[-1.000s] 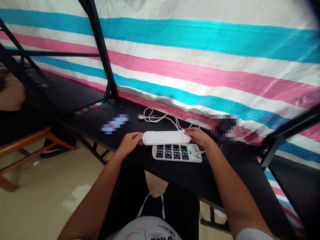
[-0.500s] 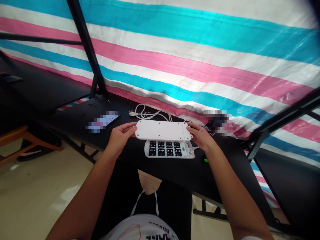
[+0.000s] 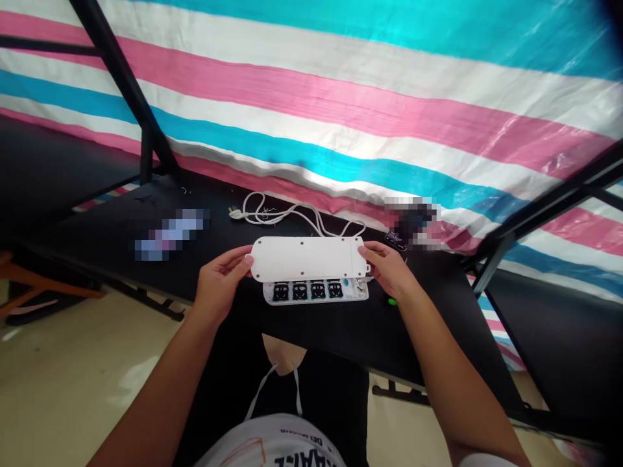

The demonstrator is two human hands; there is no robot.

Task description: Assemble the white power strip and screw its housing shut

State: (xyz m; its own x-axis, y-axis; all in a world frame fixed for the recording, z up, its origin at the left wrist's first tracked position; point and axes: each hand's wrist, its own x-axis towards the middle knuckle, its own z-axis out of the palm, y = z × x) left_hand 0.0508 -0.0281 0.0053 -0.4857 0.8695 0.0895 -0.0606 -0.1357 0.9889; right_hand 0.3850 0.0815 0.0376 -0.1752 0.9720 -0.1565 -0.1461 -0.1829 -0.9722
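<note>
A white power strip cover is held level between my two hands, its flat side with small dark screw holes facing up. My left hand grips its left end, thumb on top. At the other end, my right hand pinches the edge beside a small tab. Partly hidden beneath the cover lies the open power strip housing on the black table, one row of black socket inserts showing and thin wires at its right end. Whether cover and housing touch, I cannot tell.
Behind the cover lies a white cord with a plug. A blurred-out item is on the table's left, and a small black object at the back right. A green item sits by my right wrist. Striped sheeting hangs behind.
My hands have lowered the cover toward me over the housing, so the back row of socket inserts is now hidden. The view has shifted slightly to the right.
</note>
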